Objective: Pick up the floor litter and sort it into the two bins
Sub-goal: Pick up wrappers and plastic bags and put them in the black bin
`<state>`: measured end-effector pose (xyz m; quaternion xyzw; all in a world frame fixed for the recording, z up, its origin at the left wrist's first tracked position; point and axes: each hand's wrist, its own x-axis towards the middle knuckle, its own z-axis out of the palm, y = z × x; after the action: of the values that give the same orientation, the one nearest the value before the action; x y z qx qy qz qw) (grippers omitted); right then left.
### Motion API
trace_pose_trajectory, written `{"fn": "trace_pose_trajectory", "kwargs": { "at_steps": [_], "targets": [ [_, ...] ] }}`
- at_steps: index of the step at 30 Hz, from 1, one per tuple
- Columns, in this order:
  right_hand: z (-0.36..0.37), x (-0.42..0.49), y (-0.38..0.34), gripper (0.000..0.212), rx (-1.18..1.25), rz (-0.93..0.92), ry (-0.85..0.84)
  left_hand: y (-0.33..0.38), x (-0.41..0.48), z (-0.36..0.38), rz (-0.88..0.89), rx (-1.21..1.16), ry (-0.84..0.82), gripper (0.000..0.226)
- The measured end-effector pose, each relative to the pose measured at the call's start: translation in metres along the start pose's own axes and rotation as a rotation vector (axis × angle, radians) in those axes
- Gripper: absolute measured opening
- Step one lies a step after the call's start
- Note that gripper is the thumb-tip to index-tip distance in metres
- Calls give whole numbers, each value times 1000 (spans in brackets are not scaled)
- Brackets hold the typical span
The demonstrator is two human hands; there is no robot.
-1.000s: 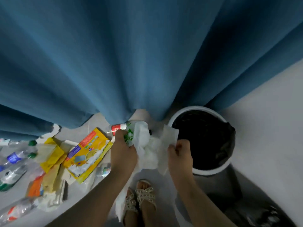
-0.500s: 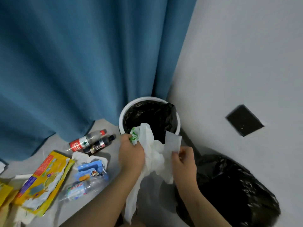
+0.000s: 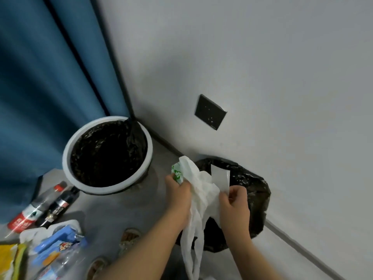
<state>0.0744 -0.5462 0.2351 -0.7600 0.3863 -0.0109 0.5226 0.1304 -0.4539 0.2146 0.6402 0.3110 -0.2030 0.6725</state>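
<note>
A crumpled white plastic bag (image 3: pixel 201 193) with green print on its upper left corner is held up between the two hands, its long tail hanging down between the forearms toward the bottom of the view. The left hand (image 3: pixel 178 196) grips the bunched top of the bag at the green print, fingers curled round it. The right hand (image 3: pixel 235 205) is just to the right of the bag and touches its folds; thumb and fingers pinch a flat white paper slip (image 3: pixel 220 178) that stands upright above the knuckles.

Bag, slip and hands all sit over the near-left part of a bin lined with a loose black sack (image 3: pixel 254 190), which stands against the grey wall. To the left, well apart from the hands, is a round white-rimmed bin (image 3: pixel 66 158) with a black liner, beside a blue curtain (image 3: pixel 40 98).

On the floor (image 3: pixel 105 217) at lower left lie a clear bottle with a red label (image 3: pixel 30 213), a dark bottle (image 3: pixel 60 205) touching it, a blue packet (image 3: pixel 58 239) and a yellow wrapper (image 3: pixel 8 257). A sandalled foot (image 3: pixel 129 237) shows beneath the left forearm. A dark wall socket (image 3: pixel 210 112) is set above the black-sacked bin.
</note>
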Motion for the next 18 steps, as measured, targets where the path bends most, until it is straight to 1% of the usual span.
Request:
{"fn": "trace_pose_trajectory", "kwargs": {
  "at_steps": [2,4,6,8,10,14,16,18],
  "targets": [
    [-12,9,11,9,5,0,19,-10,4,17,-58,38,-61,21],
    [-20,16,22,12,3,16,-5,-16,8,31,-105,57,-101,28],
    [-22,22,32,26,15,53,-87,-19,12,41,-147,64,-150,35],
    [-23,29,42,48,34,104,-171,-19,15,49,-186,82,-209,41],
    [-24,35,49,65,38,131,-203,-21,19,52,-224,82,-273,44],
    [-23,50,58,77,-55,130,-193,-32,31,52,-308,68,-399,53],
    [-21,57,61,77,-122,132,-183,-39,35,50,-264,175,-463,56],
    [-18,62,63,74,-191,155,-168,-48,44,49,-126,456,-493,66]
  ]
}}
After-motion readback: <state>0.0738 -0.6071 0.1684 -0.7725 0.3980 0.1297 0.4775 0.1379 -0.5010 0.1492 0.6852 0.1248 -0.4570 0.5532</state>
